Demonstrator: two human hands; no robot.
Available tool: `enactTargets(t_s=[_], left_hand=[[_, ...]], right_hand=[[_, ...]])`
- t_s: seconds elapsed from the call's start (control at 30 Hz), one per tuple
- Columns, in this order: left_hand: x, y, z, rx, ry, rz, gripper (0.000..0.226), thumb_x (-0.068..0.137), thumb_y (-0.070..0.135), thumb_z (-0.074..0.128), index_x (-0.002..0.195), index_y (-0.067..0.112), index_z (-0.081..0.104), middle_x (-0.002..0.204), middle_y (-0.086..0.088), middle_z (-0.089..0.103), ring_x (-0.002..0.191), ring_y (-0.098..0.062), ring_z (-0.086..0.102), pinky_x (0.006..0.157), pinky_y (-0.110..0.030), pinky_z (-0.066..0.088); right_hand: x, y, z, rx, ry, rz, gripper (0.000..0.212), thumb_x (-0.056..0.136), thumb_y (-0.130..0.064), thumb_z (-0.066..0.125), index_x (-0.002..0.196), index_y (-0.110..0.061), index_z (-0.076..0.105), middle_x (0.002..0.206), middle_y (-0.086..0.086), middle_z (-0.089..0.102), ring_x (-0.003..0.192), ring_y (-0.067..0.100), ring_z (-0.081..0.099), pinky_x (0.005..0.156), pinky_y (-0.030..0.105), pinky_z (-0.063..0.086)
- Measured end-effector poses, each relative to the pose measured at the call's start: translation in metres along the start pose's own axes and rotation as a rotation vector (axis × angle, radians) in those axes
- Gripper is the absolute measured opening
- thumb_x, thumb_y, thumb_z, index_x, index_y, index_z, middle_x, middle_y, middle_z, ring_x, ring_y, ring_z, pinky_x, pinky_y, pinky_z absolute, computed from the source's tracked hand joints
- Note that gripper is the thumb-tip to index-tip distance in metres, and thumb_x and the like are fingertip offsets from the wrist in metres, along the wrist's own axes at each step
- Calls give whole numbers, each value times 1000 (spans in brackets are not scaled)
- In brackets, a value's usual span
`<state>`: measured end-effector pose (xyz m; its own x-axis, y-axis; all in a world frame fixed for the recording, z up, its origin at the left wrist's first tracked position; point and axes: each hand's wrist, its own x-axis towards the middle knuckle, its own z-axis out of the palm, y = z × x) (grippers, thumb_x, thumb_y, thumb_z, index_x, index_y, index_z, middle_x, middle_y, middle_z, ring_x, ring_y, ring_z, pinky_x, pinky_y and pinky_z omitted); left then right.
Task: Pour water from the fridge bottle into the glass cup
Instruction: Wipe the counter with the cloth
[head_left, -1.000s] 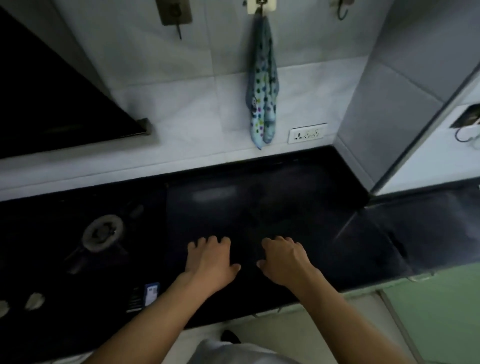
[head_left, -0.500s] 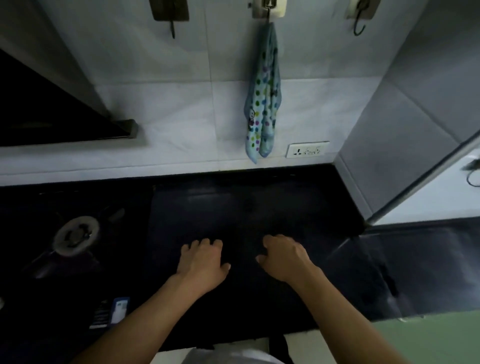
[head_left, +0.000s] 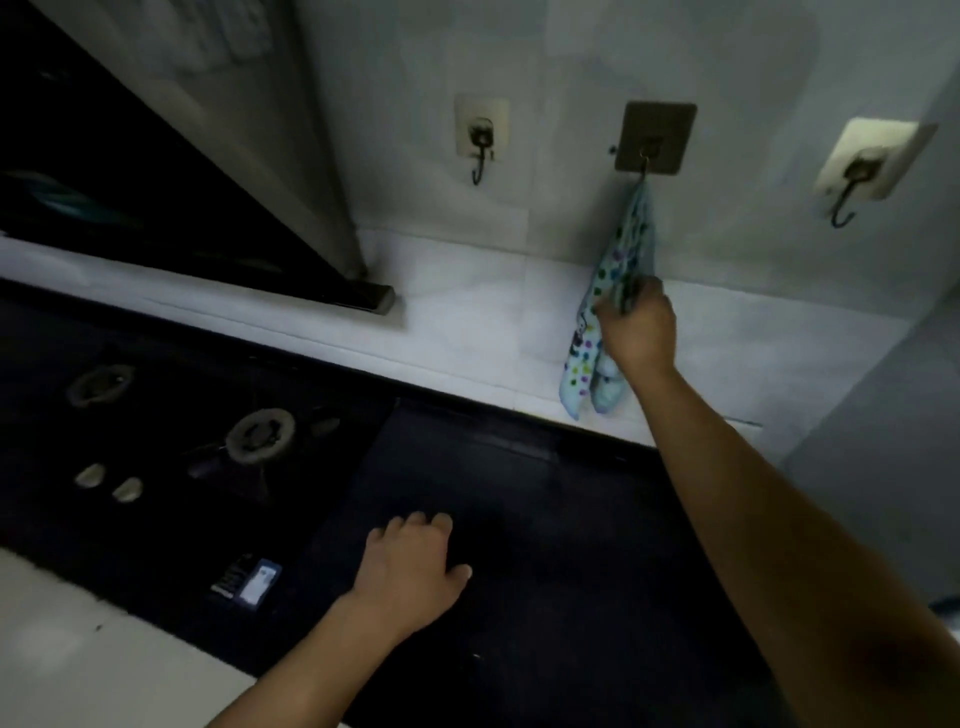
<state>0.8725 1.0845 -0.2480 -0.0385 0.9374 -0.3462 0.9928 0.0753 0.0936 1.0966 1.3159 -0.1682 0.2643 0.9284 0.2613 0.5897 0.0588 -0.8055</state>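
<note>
Neither the fridge bottle nor the glass cup is in view. My left hand rests palm down on the dark countertop, fingers slightly apart and holding nothing. My right hand is raised to the wall and closed around a light blue cloth with coloured dots, which hangs from a brown wall hook.
A gas hob with burners and knobs lies on the left of the counter. A dark chimney hood juts out at upper left. Two more hooks are on the tiled wall. A grey wall stands on the right.
My right hand has left the counter and risen to grip the hanging dotted cloth. My head has tilted up, showing the hooks. The left hand stays on the counter.
</note>
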Motion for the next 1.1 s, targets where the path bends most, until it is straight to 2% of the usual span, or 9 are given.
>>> enactTargets(t_s=[0.17, 0.33, 0.5, 0.57, 0.67, 0.77, 0.83, 0.93, 1.1], left_hand=[[-8, -3, -15, -16, 93, -51, 60, 94, 57, 54, 142, 22, 46, 135, -4, 57, 125, -25, 53, 105, -41, 41], [-7, -12, -21, -3, 101, -45, 62, 94, 56, 54, 144, 21, 44, 138, -6, 55, 128, -28, 50, 108, -43, 39], [1, -22, -22, 14, 103, 18, 64, 94, 57, 53, 146, 22, 43, 139, -5, 54, 129, -27, 50, 109, -43, 39], [4, -25, -26, -22, 119, 60, 60, 94, 57, 54, 144, 23, 45, 136, -3, 56, 127, -25, 52, 107, -41, 41], [12, -30, -35, -266, 190, 147, 45, 92, 53, 60, 128, 25, 57, 120, 2, 63, 111, -18, 62, 96, -34, 50], [22, -29, -45, -786, 292, 228, 25, 91, 40, 70, 111, 26, 64, 104, 7, 69, 93, -2, 67, 86, -19, 52], [29, -20, -55, -1060, 280, 266, 26, 92, 31, 72, 116, 27, 63, 110, 5, 69, 91, 7, 67, 84, -10, 49], [37, -4, -63, -1350, 46, 378, 52, 90, 29, 75, 136, 18, 53, 128, -1, 64, 108, 3, 64, 91, -15, 51], [38, 3, -36, -1149, -58, 480, 22, 94, 24, 71, 116, 20, 71, 106, 3, 78, 98, -12, 74, 87, -32, 60]], right_hand=[[18, -5, 9, 34, 57, 22, 19, 92, -16, 59, 95, 3, 59, 100, 23, 67, 88, 32, 63, 68, 28, 41], [14, -16, 1, 187, 126, -22, 33, 90, -14, 57, 65, -15, 35, 65, 3, 46, 69, 20, 47, 58, 27, 31], [8, -65, -39, 363, 326, -192, 11, 85, -18, 56, 80, -10, 51, 79, 7, 58, 72, 10, 51, 67, 23, 41], [4, -87, -60, 449, 355, -250, 16, 85, -21, 59, 87, -4, 59, 85, 11, 65, 77, 12, 59, 72, 26, 49], [-28, -105, -82, 455, 240, -296, 21, 87, -21, 65, 90, 0, 62, 89, 16, 69, 80, 14, 64, 74, 31, 55], [-83, -99, -83, 435, 65, -289, 4, 91, -14, 67, 95, -14, 65, 95, 2, 71, 84, 3, 68, 78, 24, 57], [-115, -84, -70, 435, -26, -214, 9, 91, -8, 67, 99, -8, 65, 97, 2, 71, 83, -1, 67, 75, 20, 55], [-161, -52, -32, 589, -200, -45, 18, 86, -8, 66, 102, -1, 63, 96, 11, 73, 87, 17, 69, 77, 38, 58], [-227, -2, 11, 878, -434, 330, 24, 91, -13, 68, 115, -13, 70, 112, 19, 72, 101, 34, 69, 90, 47, 56]])
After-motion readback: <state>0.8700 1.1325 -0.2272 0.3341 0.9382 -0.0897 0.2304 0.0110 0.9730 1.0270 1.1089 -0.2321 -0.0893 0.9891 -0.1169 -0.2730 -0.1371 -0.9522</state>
